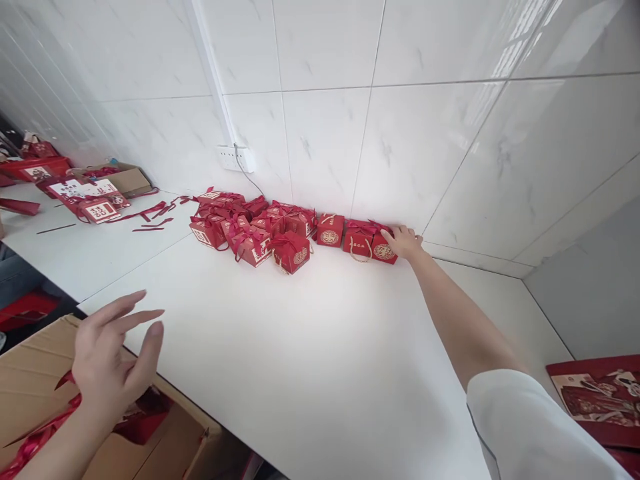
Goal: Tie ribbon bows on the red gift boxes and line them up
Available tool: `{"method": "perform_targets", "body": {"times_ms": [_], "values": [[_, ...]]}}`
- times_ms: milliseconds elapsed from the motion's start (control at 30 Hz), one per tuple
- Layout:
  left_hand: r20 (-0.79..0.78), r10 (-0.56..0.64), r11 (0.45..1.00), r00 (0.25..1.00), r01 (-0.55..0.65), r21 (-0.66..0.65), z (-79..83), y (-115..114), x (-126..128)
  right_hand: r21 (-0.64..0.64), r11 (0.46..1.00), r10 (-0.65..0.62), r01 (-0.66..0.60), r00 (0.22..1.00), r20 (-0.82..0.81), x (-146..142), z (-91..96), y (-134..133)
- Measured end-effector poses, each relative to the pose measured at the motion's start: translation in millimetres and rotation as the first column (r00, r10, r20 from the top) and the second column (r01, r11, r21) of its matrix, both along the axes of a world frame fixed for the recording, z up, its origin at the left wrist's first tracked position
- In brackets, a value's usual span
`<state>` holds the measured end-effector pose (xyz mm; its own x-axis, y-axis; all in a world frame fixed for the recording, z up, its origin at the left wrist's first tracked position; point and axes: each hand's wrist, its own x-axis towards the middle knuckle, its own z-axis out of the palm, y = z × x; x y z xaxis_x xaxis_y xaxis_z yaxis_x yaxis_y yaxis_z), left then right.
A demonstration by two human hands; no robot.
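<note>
My right hand (405, 243) reaches far across the white table (300, 360) to the tiled wall and rests its fingers on the rightmost small red gift box (384, 250) with a gold emblem and cord handle. Beside that box stand two similar red boxes (358, 239) (331, 229), then a cluster of several red ribboned boxes (250, 230). My left hand (117, 353) hovers open, fingers spread, holding nothing, above an open cardboard carton (35, 373) at the table's near left edge.
Red ribbon lies in the carton (150, 417). Flat red cards, ribbon scraps and a brown box (127, 180) sit at the far left of the table. A wall socket with a cable (236, 159) is on the tiles. Red printed packaging (600, 397) lies at right.
</note>
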<state>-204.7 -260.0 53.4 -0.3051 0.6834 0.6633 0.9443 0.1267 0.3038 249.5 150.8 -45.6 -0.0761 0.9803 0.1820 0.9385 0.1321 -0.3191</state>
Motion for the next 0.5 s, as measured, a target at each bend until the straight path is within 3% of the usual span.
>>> {"method": "perform_targets", "body": {"times_ms": [133,233,333,400,500], "values": [[-0.191,-0.129,0.969,0.973,0.165,0.182,23.4,28.9,32.0,-0.044,0.999,0.013,-0.011,0.999,0.046,6.8,4.3,-7.7],[-0.275,-0.333,0.892,0.902,0.396,0.218,42.8,59.0,55.1,-0.069,0.997,0.038,-0.033,0.996,0.08,9.5,5.4,-15.0],[-0.221,-0.511,0.85,0.831,0.527,0.015,55.6,105.5,79.1,-0.062,0.997,0.047,-0.041,0.993,0.106,6.9,0.8,-22.6],[-0.107,-0.472,0.877,0.875,0.454,-0.155,51.3,145.4,90.1,-0.045,0.998,0.043,-0.038,0.992,0.12,3.5,-3.9,-26.9],[0.065,-0.319,0.895,0.946,0.323,-0.307,24.7,204.8,92.7,-0.02,0.999,0.03,-0.028,0.989,0.145,0.5,-9.9,-31.0]]}}
